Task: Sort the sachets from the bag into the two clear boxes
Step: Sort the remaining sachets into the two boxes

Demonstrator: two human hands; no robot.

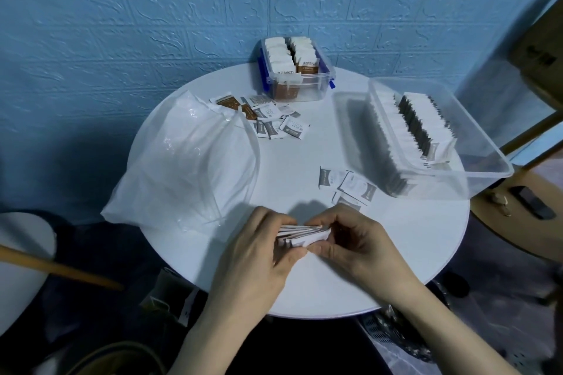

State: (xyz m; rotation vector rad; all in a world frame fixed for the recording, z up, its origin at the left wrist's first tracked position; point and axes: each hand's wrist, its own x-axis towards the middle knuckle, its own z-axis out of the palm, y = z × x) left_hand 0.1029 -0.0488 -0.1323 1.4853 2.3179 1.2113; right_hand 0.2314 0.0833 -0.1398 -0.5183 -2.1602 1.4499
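Near the table's front edge, my left hand (259,256) and my right hand (356,240) together grip a small stack of white sachets (300,236), edges fanned between the fingers. A clear plastic bag (189,161) lies flat on the left of the table. Loose brown and grey sachets (268,117) are scattered by its mouth. A few grey sachets (350,184) lie just beyond my right hand. A small clear box (297,91) with brown sachets stands at the back. A large clear box (475,161) at right holds rows of grey sachets.
The round white table (304,289) stands against a blue textured wall. A wooden chair frame (533,137) and cardboard are at the right. A white stool (21,259) with a wooden bar is at lower left. Bags and clutter lie on the floor below.
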